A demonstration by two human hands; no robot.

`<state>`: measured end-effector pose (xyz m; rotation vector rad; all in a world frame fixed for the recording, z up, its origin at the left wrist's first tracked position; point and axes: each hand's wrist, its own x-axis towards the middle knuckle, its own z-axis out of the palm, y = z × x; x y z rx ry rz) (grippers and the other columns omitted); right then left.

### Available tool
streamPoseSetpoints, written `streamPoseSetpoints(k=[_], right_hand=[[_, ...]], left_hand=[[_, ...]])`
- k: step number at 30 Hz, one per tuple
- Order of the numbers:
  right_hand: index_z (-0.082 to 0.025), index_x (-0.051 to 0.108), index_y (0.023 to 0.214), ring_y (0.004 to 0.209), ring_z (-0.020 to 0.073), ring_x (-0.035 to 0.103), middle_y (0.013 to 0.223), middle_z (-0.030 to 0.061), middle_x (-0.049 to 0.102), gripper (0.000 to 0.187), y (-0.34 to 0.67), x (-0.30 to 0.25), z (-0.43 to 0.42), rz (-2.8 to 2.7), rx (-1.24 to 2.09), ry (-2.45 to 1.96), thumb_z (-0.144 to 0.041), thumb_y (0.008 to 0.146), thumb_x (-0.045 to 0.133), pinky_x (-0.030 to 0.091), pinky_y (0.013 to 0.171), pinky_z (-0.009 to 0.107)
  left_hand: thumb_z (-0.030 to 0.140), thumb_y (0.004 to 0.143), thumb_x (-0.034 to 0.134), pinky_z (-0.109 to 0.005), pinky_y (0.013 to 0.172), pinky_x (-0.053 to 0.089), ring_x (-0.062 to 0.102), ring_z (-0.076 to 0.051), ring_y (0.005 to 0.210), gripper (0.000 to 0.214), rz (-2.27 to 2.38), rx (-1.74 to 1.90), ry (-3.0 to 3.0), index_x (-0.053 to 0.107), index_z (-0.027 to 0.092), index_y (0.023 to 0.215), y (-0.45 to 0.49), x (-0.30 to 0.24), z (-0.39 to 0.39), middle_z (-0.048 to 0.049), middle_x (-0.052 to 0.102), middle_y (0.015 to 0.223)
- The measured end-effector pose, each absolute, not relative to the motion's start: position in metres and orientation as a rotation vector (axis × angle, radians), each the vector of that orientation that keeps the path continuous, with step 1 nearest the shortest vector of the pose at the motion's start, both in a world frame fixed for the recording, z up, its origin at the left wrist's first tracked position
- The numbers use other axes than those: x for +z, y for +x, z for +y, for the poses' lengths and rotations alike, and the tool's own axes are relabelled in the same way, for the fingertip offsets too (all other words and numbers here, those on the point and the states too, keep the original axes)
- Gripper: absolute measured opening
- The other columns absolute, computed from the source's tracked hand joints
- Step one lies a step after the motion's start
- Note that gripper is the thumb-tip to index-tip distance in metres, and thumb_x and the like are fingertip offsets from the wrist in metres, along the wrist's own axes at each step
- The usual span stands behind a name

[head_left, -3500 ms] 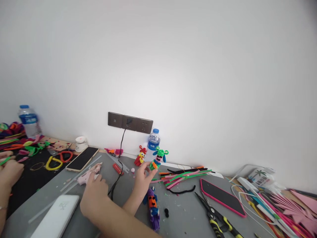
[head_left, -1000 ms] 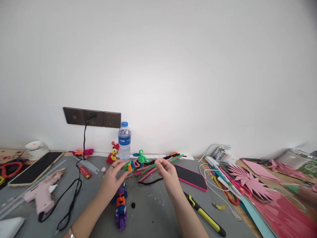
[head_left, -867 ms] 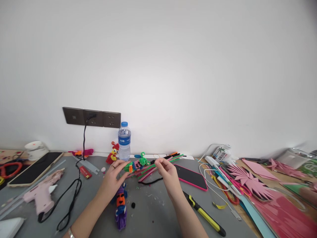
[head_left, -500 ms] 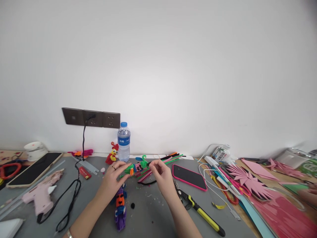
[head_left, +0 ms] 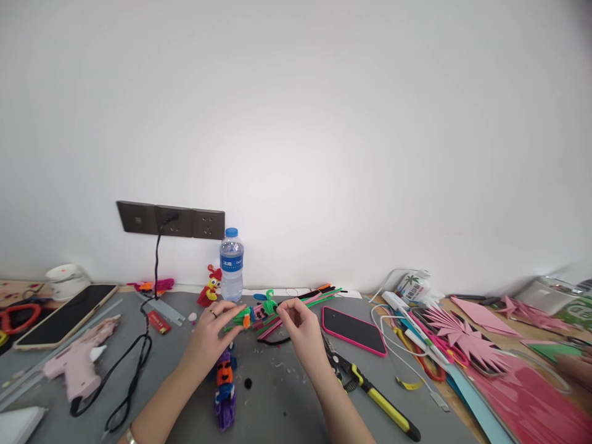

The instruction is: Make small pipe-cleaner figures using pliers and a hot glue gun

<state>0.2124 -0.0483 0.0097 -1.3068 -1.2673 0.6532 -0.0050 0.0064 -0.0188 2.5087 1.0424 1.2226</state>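
Note:
My left hand (head_left: 216,330) is closed on the green end of a small pipe-cleaner figure (head_left: 259,312). The figure lies sideways in the air, with a pink face-like part, an orange bit and a green curl on top. At its other end my right hand (head_left: 300,324) pinches near the green curl; a small dark piece shows by the fingertips, too small to make out fully. Below my left hand lies a purple, orange and blue pipe-cleaner figure (head_left: 225,382) on the grey mat (head_left: 272,407). Loose pipe cleaners (head_left: 319,297) are spread behind my right hand.
A water bottle (head_left: 231,265) and a red figure (head_left: 211,287) stand by the wall. Left are a pink glue gun (head_left: 76,364) and a phone (head_left: 67,316). Right are a pink-edged phone (head_left: 354,331), yellow-black pliers (head_left: 379,398), cables and pink paper (head_left: 467,336). Another person's hand (head_left: 576,367) shows far right.
Both my hands stay almost where they were, still holding the figure. The dark piece at my right fingertips shows slightly differently. The other person's hand has shifted a little.

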Motion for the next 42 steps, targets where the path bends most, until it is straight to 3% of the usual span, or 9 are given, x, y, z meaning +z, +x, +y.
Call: streamPoseSetpoints(k=[18,42], right_hand=[[-0.020,0.057,0.077,0.060,0.0153,0.041,0.066,-0.0008,0.049,0.022,0.213,0.011,-0.050,-1.292,0.597,-1.288,-0.041,0.085,0.057,0.033,0.057,0.026],[-0.021,0.052,0.076,0.066,0.0150,0.046,0.074,0.0002,0.052,0.015,0.212,0.016,-0.054,-1.530,0.279,-1.295,-0.020,0.091,0.049,0.037,0.061,0.025]], left_hand=[[0.033,0.094,0.050,-0.034,0.085,0.052,0.061,-0.023,0.100,0.031,1.017,1.222,2.552,0.061,0.031,0.122,-0.007,-0.022,0.007,-0.0054,0.064,0.105],[0.033,0.093,0.054,-0.033,0.081,0.054,0.063,-0.021,0.094,0.029,0.918,1.317,2.612,0.063,0.030,0.120,-0.006,-0.020,0.009,-0.0043,0.065,0.098]])
